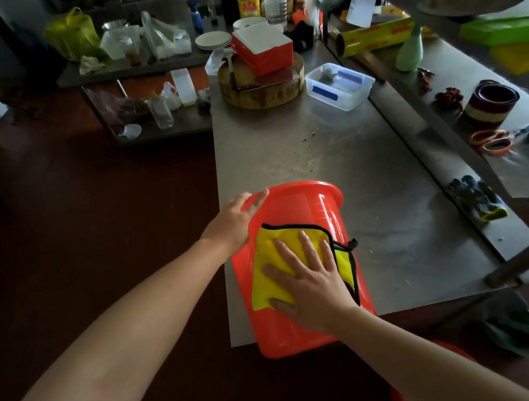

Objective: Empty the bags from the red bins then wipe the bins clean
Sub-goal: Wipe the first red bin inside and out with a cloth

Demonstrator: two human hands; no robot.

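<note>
Right hand (309, 285): we saw its fingers spread flat, pressing a yellow black-edged microfibre cloth (270, 248).
Cloth: draped over the upturned side of a red plastic bin (305, 206).
Bin: lay on its side at the near edge of the steel table (334, 147), base overhanging.
Left hand (235, 222): we noted straight fingers resting near the bin's rim.

Red bin (291, 206) lying on its side at the near edge of the steel table (336, 161), lipped rim pointing away, its other end hanging out past that edge. Yellow cloth (267, 251), black-trimmed, spread flat on the bin's upturned wall.
</note>
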